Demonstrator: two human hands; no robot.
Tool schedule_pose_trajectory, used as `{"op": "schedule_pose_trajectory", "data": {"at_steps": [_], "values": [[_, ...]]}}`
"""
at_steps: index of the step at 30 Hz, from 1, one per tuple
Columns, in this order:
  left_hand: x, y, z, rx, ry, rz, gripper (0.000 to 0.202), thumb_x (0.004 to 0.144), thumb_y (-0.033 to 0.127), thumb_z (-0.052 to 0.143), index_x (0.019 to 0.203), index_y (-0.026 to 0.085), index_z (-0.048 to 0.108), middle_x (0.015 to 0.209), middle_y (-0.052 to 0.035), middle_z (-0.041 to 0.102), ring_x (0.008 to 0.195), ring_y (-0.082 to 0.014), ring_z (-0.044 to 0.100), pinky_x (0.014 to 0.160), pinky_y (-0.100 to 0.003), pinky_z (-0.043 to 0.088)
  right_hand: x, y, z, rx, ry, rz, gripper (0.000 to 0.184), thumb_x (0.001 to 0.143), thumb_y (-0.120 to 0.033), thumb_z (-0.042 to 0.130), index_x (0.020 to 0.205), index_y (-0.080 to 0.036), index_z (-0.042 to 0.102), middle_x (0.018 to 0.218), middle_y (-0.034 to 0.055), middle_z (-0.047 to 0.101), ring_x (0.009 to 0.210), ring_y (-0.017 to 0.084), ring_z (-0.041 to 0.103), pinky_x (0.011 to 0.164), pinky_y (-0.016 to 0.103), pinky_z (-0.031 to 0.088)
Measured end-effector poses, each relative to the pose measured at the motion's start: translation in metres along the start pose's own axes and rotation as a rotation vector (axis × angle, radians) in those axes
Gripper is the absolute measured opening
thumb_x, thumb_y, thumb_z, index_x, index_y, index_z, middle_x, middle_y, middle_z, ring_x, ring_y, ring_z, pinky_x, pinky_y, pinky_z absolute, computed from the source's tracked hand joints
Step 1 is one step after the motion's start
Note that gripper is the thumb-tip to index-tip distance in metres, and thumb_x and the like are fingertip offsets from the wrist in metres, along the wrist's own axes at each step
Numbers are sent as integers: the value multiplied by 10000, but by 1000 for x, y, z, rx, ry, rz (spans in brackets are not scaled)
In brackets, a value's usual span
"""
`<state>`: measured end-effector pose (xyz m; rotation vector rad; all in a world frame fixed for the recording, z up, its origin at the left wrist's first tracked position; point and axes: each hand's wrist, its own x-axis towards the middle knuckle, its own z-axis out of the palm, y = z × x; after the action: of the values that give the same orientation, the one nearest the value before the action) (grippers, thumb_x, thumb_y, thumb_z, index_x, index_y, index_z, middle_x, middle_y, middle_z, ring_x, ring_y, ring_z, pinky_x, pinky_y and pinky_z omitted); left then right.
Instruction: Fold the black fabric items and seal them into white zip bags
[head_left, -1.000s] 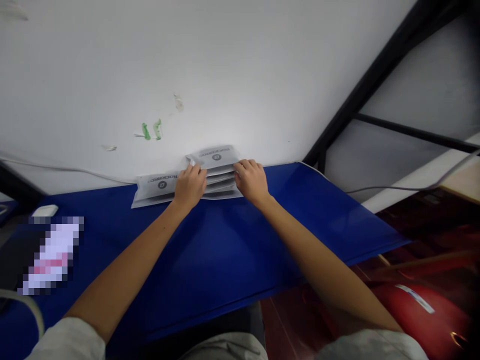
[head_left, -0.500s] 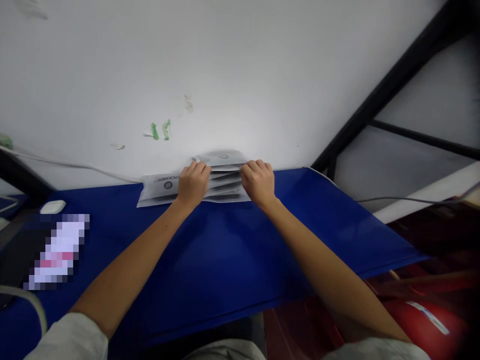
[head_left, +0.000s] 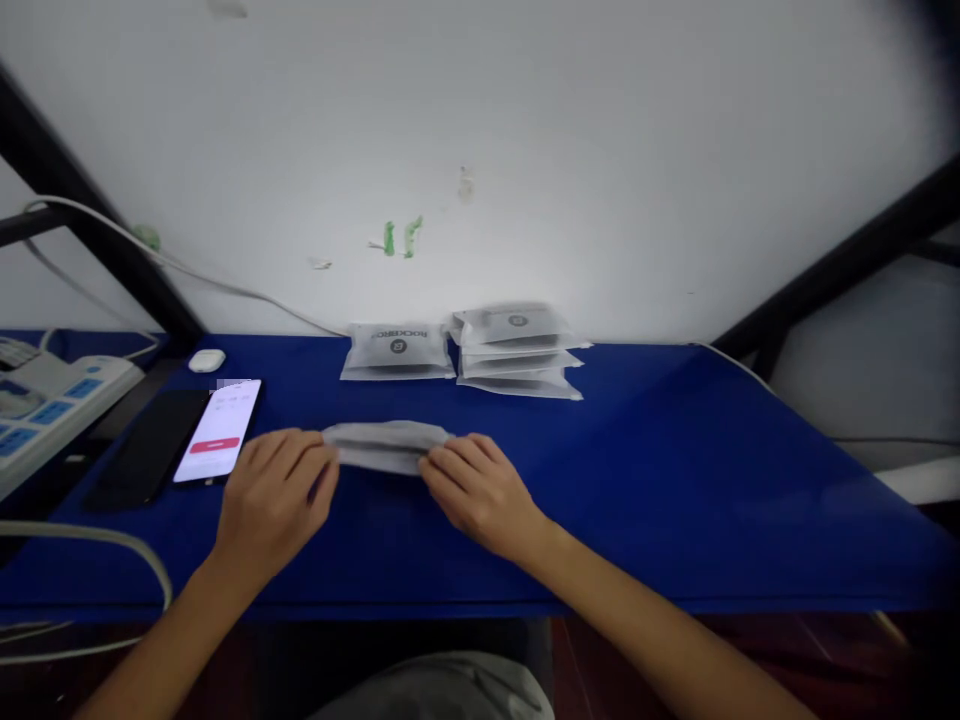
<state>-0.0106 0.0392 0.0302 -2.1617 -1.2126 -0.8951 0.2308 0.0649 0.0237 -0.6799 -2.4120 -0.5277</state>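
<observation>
My left hand [head_left: 274, 500] and my right hand [head_left: 476, 490] each grip one end of a flat grey pouch [head_left: 384, 445], held just above the blue table [head_left: 675, 480] near its front. Both hands have fingers curled over the pouch ends. At the back against the white wall stands a stack of several more grey pouches [head_left: 517, 355] with a round dark logo. A single pouch [head_left: 396, 350] lies to the left of that stack.
A lit phone [head_left: 221, 428] and a dark phone [head_left: 146, 448] lie left of my left hand. A small white case [head_left: 206, 360] sits behind them. A power strip [head_left: 52, 395] and cables [head_left: 97, 545] fill the far left. Black frame bars [head_left: 840, 265] run at the right.
Both hands have pulled back from the stack at the wall toward the table's front, carrying one pouch with them. The view has swung left, so phones and power strip now show.
</observation>
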Motion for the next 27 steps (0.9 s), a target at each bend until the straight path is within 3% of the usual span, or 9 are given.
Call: {"op": "schedule_pose_trajectory", "data": {"at_steps": [4,8,11,17,22,27], "values": [[-41,4,-3,-75,-210,4,230,839,232,596,1062,180,591,979,-98,661,896,-252,610,767,-414,521,-15,-12,4,233,-189,49,223,894,-317,552,1041,-161,616,972,90,664,917,221,572,804,371,445],[-50,15,7,-111,-287,10,306,877,252,557,1163,144,561,1124,-129,631,1038,-263,584,855,-427,507,-25,-9,3,293,-249,144,329,865,-378,593,1106,-155,590,1028,114,644,961,249,568,828,405,450],[-46,22,16,-118,-284,32,285,890,214,532,1159,127,573,1171,-141,612,1081,-267,566,882,-424,495,-31,-8,2,291,-289,225,414,840,-416,619,1152,-146,581,999,120,633,895,249,569,777,405,460],[-37,33,30,-108,-270,52,232,892,114,476,1069,134,625,1011,-104,664,939,-234,617,776,-372,521,-38,-9,4,326,-297,326,485,822,-344,648,1250,-149,533,1053,117,627,920,241,561,798,411,469],[-32,36,31,-120,-213,40,228,873,58,459,939,144,659,884,-67,687,807,-199,635,686,-332,530,-41,-10,4,392,-238,370,395,813,-287,653,1180,-179,558,1076,102,643,954,238,572,811,415,472],[-28,36,26,-145,-137,-37,223,876,65,478,903,164,675,846,-50,695,777,-177,641,672,-306,539,-47,-11,8,367,-89,373,149,853,-158,559,985,-196,618,919,71,671,826,200,590,699,354,460]]}}
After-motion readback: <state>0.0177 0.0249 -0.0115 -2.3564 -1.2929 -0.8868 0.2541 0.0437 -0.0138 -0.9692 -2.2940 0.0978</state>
